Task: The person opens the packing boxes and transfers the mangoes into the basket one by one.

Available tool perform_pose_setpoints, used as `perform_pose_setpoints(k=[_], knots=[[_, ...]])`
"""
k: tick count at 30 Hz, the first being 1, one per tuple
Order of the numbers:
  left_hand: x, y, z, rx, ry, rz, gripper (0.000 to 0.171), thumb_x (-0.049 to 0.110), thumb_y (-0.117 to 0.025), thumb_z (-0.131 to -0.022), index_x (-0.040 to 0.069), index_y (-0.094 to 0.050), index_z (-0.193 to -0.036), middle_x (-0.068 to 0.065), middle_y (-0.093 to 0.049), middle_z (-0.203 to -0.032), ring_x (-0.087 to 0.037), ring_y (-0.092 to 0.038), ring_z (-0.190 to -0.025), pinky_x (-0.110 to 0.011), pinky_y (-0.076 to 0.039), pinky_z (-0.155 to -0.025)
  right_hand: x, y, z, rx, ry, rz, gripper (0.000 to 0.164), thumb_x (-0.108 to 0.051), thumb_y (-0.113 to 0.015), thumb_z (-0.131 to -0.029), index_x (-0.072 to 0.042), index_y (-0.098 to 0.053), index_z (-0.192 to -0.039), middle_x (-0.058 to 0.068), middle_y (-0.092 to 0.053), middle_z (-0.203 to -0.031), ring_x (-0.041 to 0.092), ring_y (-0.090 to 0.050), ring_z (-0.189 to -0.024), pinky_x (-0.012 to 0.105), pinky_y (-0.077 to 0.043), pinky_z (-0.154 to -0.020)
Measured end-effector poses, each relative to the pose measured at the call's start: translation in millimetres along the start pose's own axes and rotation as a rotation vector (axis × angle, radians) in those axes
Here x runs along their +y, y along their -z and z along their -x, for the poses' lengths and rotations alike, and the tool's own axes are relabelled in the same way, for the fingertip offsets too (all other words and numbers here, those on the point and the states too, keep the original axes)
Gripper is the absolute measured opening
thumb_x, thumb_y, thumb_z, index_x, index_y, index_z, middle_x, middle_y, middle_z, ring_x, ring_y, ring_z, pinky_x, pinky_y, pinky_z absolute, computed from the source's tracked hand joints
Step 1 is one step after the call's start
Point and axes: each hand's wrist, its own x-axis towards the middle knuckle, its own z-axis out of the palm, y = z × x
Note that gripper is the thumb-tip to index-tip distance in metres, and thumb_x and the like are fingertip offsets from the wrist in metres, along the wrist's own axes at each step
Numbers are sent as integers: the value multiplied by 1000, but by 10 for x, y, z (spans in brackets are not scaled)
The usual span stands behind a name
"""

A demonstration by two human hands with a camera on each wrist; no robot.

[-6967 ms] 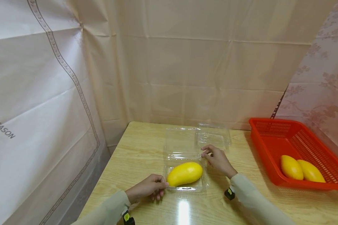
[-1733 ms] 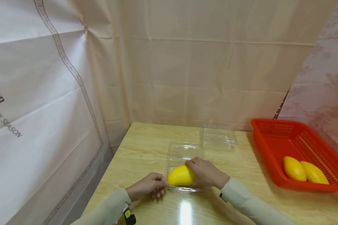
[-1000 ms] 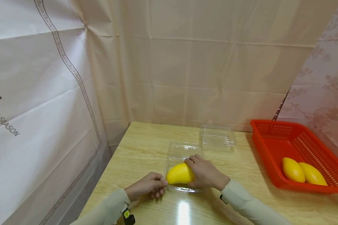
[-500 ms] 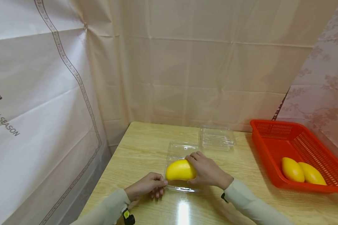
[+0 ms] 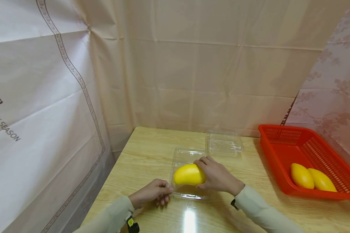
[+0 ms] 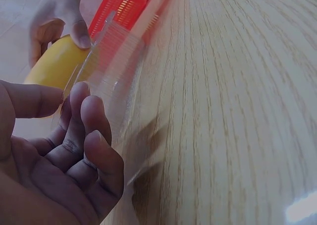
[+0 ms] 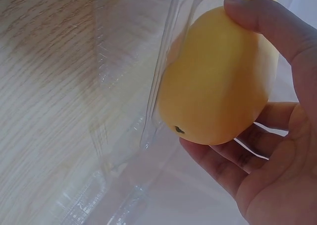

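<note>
A yellow mango is gripped by my right hand, with the thumb on the near side and the fingers over the far side. In the right wrist view the mango appears at the rim of a clear plastic clamshell box, its dark stem spot showing. The open box lies on the table beneath, its lid folded back. My left hand pinches the box's near left corner between thumb and forefinger. In the left wrist view the other fingers of the left hand are curled below the rim.
A second clear plastic box sits behind, at the back of the wooden table. To the right stands a red perforated basket holding two more mangoes. Cloth sheets hang behind and at both sides.
Seven seconds ago the mango lay in the box and my right hand held nothing. The right hand now grips the mango and has raised it off the box's near rim. The left hand stays put.
</note>
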Motion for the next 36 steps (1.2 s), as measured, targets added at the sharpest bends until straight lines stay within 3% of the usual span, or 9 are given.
perform_pose_setpoints(k=[36], knots=[[-17, 0, -25, -10, 5, 13, 26, 20, -60, -104, -5, -62, -96, -4, -67, -75, -11, -57, -58, -23, -42, -50, 154, 176, 123, 62, -84, -14, 84, -42, -95, -67, -3, -61, -133, 8, -62, -121, 23, -54, -104, 41, -56, -84]])
